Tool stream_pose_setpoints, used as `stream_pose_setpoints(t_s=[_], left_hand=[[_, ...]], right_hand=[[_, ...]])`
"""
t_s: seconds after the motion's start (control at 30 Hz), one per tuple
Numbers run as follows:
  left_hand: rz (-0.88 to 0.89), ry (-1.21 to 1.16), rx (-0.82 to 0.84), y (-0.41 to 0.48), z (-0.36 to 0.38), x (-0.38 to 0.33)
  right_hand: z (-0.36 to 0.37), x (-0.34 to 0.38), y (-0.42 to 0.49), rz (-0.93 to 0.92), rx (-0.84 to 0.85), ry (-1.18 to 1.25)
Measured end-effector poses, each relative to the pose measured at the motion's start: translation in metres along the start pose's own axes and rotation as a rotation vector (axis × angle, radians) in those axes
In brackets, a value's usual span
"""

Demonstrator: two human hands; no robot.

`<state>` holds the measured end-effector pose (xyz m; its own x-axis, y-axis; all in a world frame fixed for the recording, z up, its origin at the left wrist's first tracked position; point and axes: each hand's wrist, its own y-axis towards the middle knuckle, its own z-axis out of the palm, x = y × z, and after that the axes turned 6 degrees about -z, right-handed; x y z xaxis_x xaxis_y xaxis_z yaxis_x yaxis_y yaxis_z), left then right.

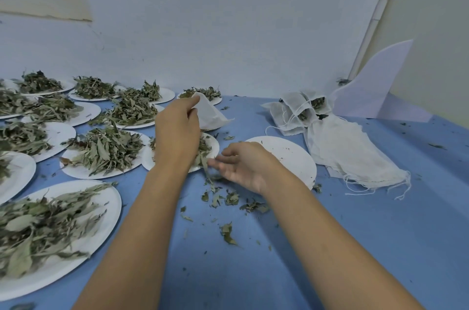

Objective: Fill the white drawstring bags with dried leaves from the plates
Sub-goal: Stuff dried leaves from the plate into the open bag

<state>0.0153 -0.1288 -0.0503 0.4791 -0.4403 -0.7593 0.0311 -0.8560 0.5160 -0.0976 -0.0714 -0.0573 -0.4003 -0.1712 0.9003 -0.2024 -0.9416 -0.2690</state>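
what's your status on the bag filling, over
Left hand pinches white bag above leaf plate. Right hand, fingers extended, blurred, at plate's edge. Spilled leaves on table, nothing blocking.

Leaf-heaped white paper plates crowd the left of the blue counter; white cloth bags block far right; near right lies open.

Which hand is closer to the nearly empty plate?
Right. The right hand lies by the plate, at its left edge; the left hand is farther left, pinching a bag.
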Motion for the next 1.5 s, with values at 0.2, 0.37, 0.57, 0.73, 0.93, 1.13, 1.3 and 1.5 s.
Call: stream_pose_setpoints(t_s=[0.2, 0.37, 0.57, 0.73, 0.93, 1.13, 1.3, 1.5], left_hand=[[-0.161, -0.113, 0.011, -0.004, 0.001, 0.009], [-0.161, -0.145, -0.021, 0.000, -0.001, 0.010], [-0.123, -0.227, -0.051, 0.000, -0.006, -0.007], [-0.082, -0.260, -0.107, 0.001, -0.009, -0.024], [-0.048, -0.278, -0.083, -0.007, 0.010, -0.042], [-0.040, -0.262, -0.048, -0.014, 0.029, -0.054], [-0.030, -0.246, -0.037, -0.020, 0.037, -0.053], [-0.055, -0.243, -0.026, -0.022, 0.037, -0.052]], right_hand=[[0.015, -0.009, 0.019, -0.032, -0.083, 0.072], [0.027, -0.016, 0.034, 0.015, -0.106, -0.135], [0.022, -0.015, 0.038, 0.011, -0.140, -0.216], [-0.005, 0.000, 0.028, -0.048, -0.188, -0.218], [-0.045, 0.032, 0.012, -0.135, -0.230, -0.229], [-0.102, 0.039, 0.001, -0.217, -0.419, -0.410], [-0.128, 0.030, 0.002, -0.307, -0.605, -0.703], [-0.130, 0.027, 0.000, -0.389, -0.702, -0.925]])
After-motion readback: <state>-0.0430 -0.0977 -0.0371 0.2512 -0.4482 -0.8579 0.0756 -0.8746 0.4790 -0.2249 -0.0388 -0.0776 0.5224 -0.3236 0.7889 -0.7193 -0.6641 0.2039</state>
